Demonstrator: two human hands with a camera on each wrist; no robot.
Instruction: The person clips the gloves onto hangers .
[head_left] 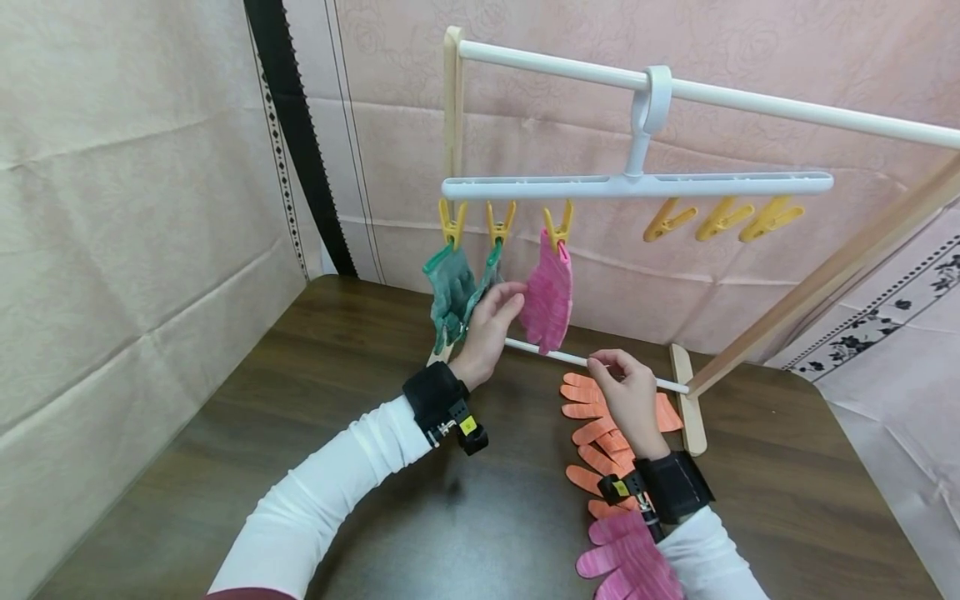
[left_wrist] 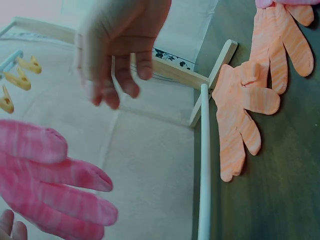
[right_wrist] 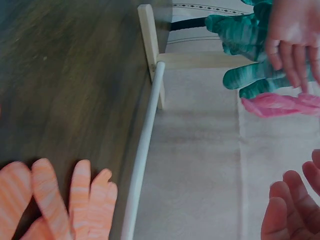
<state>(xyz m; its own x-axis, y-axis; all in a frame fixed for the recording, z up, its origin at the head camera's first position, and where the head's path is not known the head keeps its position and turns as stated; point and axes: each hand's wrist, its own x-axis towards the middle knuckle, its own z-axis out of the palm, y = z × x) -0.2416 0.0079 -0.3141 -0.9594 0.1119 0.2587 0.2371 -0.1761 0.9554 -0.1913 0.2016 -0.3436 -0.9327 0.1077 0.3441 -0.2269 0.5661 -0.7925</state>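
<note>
A pink glove (head_left: 549, 292) hangs by a yellow clothespin (head_left: 558, 227) from the light-blue hanger (head_left: 540, 187). My left hand (head_left: 487, 333) is right beside it, fingertips close to its left side, with relaxed fingers. Two green gloves (head_left: 450, 287) hang just left of that hand, each from its own yellow clothespin. My right hand (head_left: 628, 396), loosely bent and holding nothing, is raised in front of the lower white rod (head_left: 566, 358). Below the right hand, orange gloves (left_wrist: 232, 120) lie on the table, partly covered by the wrist in the head view.
Three unused yellow clothespins (head_left: 723, 219) hang on the hanger's right half. The hanger hooks over a white top bar (head_left: 555, 65) on a wooden stand (head_left: 825, 283). Another pink glove (head_left: 637, 558) lies at the front of the brown table (head_left: 375, 483), partly under the right sleeve.
</note>
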